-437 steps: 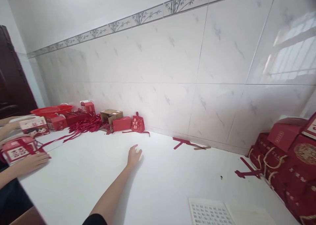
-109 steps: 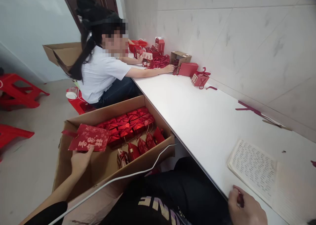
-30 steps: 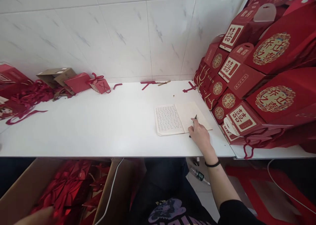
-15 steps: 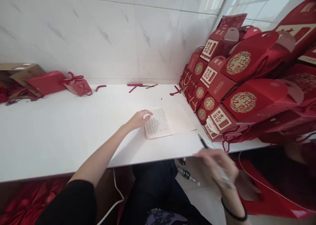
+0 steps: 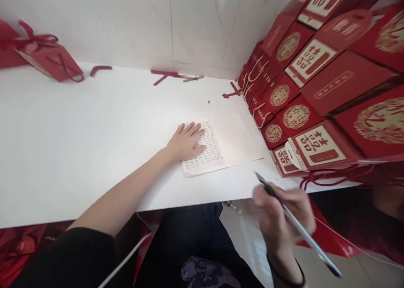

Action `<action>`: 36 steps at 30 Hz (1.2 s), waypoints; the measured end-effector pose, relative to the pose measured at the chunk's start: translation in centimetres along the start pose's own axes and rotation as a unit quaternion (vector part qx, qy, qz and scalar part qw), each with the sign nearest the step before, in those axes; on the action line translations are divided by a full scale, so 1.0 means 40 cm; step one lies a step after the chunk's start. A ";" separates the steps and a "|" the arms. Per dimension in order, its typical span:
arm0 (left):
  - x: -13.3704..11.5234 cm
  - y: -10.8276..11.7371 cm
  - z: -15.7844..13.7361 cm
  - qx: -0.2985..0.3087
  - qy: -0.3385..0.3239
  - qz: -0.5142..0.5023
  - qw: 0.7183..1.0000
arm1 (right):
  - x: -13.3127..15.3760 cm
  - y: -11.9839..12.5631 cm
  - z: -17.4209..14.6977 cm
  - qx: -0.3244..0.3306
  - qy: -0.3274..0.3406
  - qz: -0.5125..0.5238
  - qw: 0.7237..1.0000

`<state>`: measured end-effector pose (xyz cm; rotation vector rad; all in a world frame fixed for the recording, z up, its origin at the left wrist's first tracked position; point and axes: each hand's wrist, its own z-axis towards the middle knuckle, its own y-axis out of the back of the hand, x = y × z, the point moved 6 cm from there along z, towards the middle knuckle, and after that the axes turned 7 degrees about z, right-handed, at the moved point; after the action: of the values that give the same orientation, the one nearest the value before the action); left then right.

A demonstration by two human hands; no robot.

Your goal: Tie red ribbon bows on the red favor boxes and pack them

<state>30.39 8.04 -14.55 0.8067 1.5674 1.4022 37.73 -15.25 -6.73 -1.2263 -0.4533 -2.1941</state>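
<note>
An open notebook (image 5: 240,142) lies on the white table, its left page covered in handwriting and its right page mostly blank. My left hand (image 5: 188,142) rests flat on the written page with the fingers spread, covering part of the writing. Past the table's front edge, to the right of the notebook, my right hand (image 5: 284,214) grips a pen (image 5: 304,233). The pen's dark tip points up and left toward the notebook, apart from the paper. Motion blurs this hand somewhat.
Red gift boxes (image 5: 331,81) are stacked high along the right side. A small red box with a ribbon (image 5: 57,58) stands at the back left. Ribbon pieces (image 5: 164,74) lie along the wall. A white cable (image 5: 126,260) hangs below the table (image 5: 78,153). Another person's dark clothing shows at right.
My left hand has slid right and flattened across the written page, fingers now spread. The right hand still holds the pen and is slightly turned. The view has moved closer to the table.
</note>
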 end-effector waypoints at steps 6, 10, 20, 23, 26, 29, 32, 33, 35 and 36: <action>-0.061 -0.024 -0.053 0.011 -0.012 0.006 1.000 | -0.136 -0.158 0.005 0.075 -0.085 0.129 0.985; -0.068 -0.028 -0.052 0.012 0.000 -0.004 1.000 | -0.167 -0.181 -0.012 0.135 -0.179 0.014 0.974; -0.079 -0.026 -0.057 0.007 -0.004 -0.032 0.999 | -0.153 -0.153 -0.035 0.129 -0.151 -0.043 0.979; -0.079 -0.027 -0.056 -0.001 -0.010 -0.039 0.999 | -0.155 -0.136 -0.028 0.105 -0.155 -0.034 0.982; -0.077 -0.030 -0.052 0.001 -0.007 -0.040 0.999 | -0.161 -0.124 -0.025 0.092 -0.173 -0.066 0.978; -0.075 -0.035 -0.046 0.013 -0.003 -0.027 1.000 | -0.164 -0.128 -0.027 0.118 -0.162 -0.122 0.972; -0.075 -0.037 -0.043 0.026 0.004 -0.030 0.999 | -0.157 -0.136 -0.026 0.135 -0.118 -0.169 0.969; -0.076 -0.038 -0.042 0.028 0.006 -0.034 0.999 | -0.155 -0.138 -0.026 0.138 -0.109 -0.176 0.969; -0.076 -0.036 -0.042 0.026 0.009 -0.045 0.999 | -0.153 -0.142 -0.025 0.143 -0.097 -0.183 0.968; -0.076 -0.035 -0.042 0.024 0.010 -0.050 0.998 | -0.153 -0.143 -0.025 0.145 -0.094 -0.186 0.967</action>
<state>30.26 4.38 -15.40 0.7339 1.6396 1.3096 35.98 -9.42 -12.53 -1.2668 -1.1224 -2.2107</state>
